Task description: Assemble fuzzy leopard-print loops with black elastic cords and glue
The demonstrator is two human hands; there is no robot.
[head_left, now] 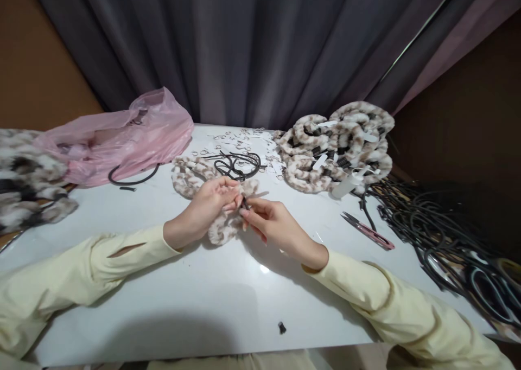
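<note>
My left hand (pixel 209 204) is closed around a fuzzy cream-and-brown headband (pixel 226 226) held just above the white table (pixel 163 283). My right hand (pixel 268 223) pinches the black end of that headband between thumb and fingers, right beside the left fingertips. Both sleeves are pale yellow. The band's furry cover bunches below the two hands.
A pile of finished fuzzy headbands (pixel 337 145) lies at the back right. Bare black bands (pixel 238 164) and small rings lie behind the hands. A pink plastic bag (pixel 122 136) sits at left. Pink-handled snips (pixel 368 231) and a heap of black bands (pixel 448 234) lie at right.
</note>
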